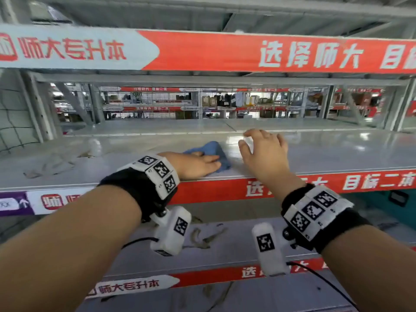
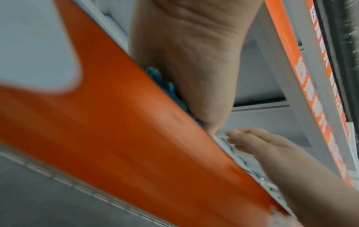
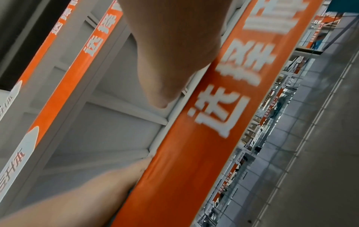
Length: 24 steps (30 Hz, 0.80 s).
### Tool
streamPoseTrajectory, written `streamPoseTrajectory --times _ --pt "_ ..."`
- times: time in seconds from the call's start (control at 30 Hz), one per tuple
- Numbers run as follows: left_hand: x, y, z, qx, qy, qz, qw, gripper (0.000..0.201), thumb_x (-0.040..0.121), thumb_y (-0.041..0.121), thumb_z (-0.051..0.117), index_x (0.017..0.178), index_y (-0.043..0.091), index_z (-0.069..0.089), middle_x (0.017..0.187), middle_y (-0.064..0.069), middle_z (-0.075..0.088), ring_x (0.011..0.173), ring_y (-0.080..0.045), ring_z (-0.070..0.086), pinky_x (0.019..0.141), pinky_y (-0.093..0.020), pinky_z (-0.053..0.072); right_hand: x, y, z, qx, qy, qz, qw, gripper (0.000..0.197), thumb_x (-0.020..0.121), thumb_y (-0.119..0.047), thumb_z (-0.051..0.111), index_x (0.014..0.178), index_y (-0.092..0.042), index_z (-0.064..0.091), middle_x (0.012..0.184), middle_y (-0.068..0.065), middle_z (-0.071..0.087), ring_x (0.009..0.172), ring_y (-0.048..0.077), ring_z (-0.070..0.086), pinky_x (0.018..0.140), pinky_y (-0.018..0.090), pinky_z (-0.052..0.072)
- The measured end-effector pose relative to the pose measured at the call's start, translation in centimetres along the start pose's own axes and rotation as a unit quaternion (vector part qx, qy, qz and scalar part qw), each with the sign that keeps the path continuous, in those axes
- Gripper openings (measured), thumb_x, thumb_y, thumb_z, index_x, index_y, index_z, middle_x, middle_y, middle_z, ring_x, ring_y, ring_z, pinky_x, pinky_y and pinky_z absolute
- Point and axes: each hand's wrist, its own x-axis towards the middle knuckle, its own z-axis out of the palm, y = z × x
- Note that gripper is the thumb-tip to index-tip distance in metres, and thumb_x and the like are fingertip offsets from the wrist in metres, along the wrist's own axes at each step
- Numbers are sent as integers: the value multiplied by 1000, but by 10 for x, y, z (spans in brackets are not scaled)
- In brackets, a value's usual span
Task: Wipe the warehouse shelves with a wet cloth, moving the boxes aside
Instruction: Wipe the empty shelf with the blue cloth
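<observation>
A crumpled blue cloth (image 1: 216, 152) lies on the grey metal shelf (image 1: 326, 152) near its front edge. My left hand (image 1: 198, 164) lies flat on the cloth's near side, fingers fairly straight and pointing right. In the left wrist view the blue cloth (image 2: 170, 93) peeks out between my left palm (image 2: 194, 61) and the red front strip. My right hand (image 1: 263, 149) hovers just right of the cloth with fingers loosely spread and bent, holding nothing. No boxes stand on this stretch of shelf.
A red and white banner strip (image 1: 247, 190) runs along the shelf's front edge, and another banner (image 1: 225, 50) fronts the shelf above. Dusty smears (image 1: 51, 165) mark the shelf's left part. A lower shelf (image 1: 213, 242) carries dirt marks. Far racks (image 1: 225, 102) hold cartons.
</observation>
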Motion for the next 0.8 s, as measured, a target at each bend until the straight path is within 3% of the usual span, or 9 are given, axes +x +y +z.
streamPoseTrajectory --times 0.17,0.27,0.37,0.53,0.67,0.73,0.8 --pt "-11 -68 -8 0 11 -43 999 74 83 74 6 147 38 11 157 -4 6 144 -28 10 117 -48 6 13 -33 18 8 -15 19 1000 40 98 -41 37 131 -21 48 133 7 54 128 27 43 114 43 14" --pt "-12 -74 -9 6 21 -55 998 57 95 57 9 148 36 1 158 -7 -3 145 -28 3 117 -44 0 12 -33 22 -22 -50 38 998 46 97 -48 36 134 -22 45 137 9 51 133 28 39 115 46 14" --pt "-11 -67 -12 -6 17 -43 999 61 95 58 10 148 34 -7 158 -5 -9 145 -25 -6 115 -41 -3 13 -31 20 -2 -84 84 993 52 95 -53 36 134 -20 44 140 11 48 132 31 40 113 48 19" --pt "-1 -52 -20 20 14 -22 999 65 96 56 12 150 21 4 158 1 0 145 -19 4 116 -34 3 15 -37 20 -66 -101 66 990 59 94 -58 34 136 -19 42 141 12 47 134 31 38 113 49 19" --pt "-10 -44 -21 -107 19 10 994 67 96 56 19 150 23 0 158 6 -5 145 -15 -1 117 -33 0 12 -37 16 -53 -82 65 993 53 95 -55 33 133 -19 44 137 11 51 132 29 40 113 47 19" --pt "-22 -42 -23 -131 61 20 989 65 97 52 23 150 19 5 158 1 3 145 -16 5 115 -32 5 10 -39 16 -39 -78 53 995 51 96 -53 34 131 -18 45 135 12 52 130 29 41 113 46 19" --pt "-33 -39 -31 -63 108 10 992 58 99 47 26 147 16 21 155 -7 19 142 -21 19 113 -32 16 9 -39 17 -30 -76 44 996 49 97 -51 34 130 -18 46 134 12 53 129 29 42 112 46 20"
